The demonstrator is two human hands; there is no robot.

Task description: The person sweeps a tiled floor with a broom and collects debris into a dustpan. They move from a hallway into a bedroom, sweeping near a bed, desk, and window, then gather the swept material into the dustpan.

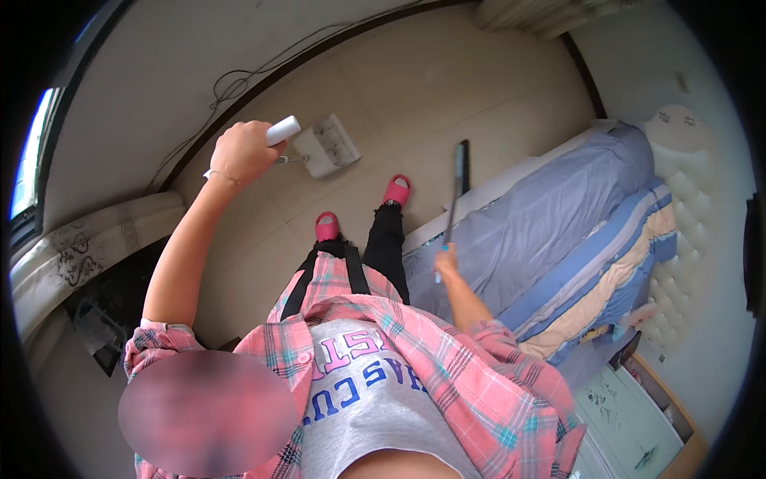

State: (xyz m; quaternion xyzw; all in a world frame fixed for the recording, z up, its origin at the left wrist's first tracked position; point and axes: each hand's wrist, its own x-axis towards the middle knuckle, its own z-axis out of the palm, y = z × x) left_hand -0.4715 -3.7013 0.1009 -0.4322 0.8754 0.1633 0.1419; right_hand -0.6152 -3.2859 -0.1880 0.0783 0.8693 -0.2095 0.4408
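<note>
A dustpan (327, 145) is being held above the floor (447, 88) by its white handle, left hand (239, 150) fingers wrapped around it; a broom (455, 191) is being gripped in the right hand (445, 259) beside the bed (558, 231). Debris could be spilled if the pan is tilted.

One wide fisheye view looks steeply down from the person's head. It takes in the floor (415, 88) and bed (558, 231) close below, edges bending.

The left hand (239, 152) is on the left, around the handle of a dustpan (327, 145) that hangs above the floor (431, 88). To the right, the right hand (447, 259) holds a broom (456, 188) beside the bed (558, 231). Both feet (363, 209) stand on the floor between them.
</note>
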